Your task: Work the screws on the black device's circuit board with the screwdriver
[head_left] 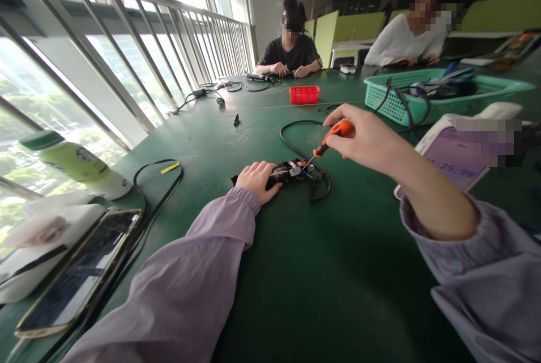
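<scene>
A: Where's the piece being worked on?

B: The black device (291,172) lies on the table (321,273), in front of the wearer, wires exposed at its right end.

A: And the hands?

B: The left hand (257,181) grasps it from above, hiding part of its left side. The right hand (366,136) grips an orange-and-black screwdriver (341,128), its shaft slanting down to the exposed end.

A: Anything in the way?

B: A dark cable (291,124) loops close behind the device, passing near the screwdriver. Farther back sit a small black part (236,120) and a red tray (304,96).

A: Count the rest.

B: One green basket (382,98) with cables in it and one purple-screened display (454,151) on the right; one bottle (84,163), one phone (80,273) and one black strap (181,174) with a yellow tag (169,168) on the left. Two people sit beyond, one in a dark top (291,50), one in white (393,41).

A: The room?

B: Dark green tabletop, metal railing (139,0) by bright windows at left, light-green partitions (359,27) behind.
</scene>
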Demonstrator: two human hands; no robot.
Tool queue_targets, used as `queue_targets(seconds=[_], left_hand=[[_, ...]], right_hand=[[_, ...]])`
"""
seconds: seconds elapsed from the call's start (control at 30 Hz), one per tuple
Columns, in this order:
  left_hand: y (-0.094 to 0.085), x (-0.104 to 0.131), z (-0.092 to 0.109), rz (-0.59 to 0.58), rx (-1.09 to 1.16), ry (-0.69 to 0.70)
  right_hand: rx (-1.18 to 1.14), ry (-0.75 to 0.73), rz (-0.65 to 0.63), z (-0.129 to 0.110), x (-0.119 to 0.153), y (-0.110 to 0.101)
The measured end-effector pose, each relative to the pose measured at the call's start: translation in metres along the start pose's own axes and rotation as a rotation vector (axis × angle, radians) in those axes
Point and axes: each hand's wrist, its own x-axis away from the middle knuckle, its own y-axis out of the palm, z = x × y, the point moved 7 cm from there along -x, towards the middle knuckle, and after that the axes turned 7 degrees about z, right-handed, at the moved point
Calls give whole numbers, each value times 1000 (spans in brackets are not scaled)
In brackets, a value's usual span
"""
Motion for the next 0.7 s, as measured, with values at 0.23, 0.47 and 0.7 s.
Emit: queue_targets(seconds=[0.23, 0.47, 0.7], left_hand=[[1, 0, 0, 9, -1, 7], [2, 0, -1, 18, 8, 14], [0, 0, 0, 13, 6, 12]], right_hand=[[34, 13, -28, 2, 0, 2], [25, 21, -54, 2, 2, 5], [-26, -13, 1, 0, 0, 3]])
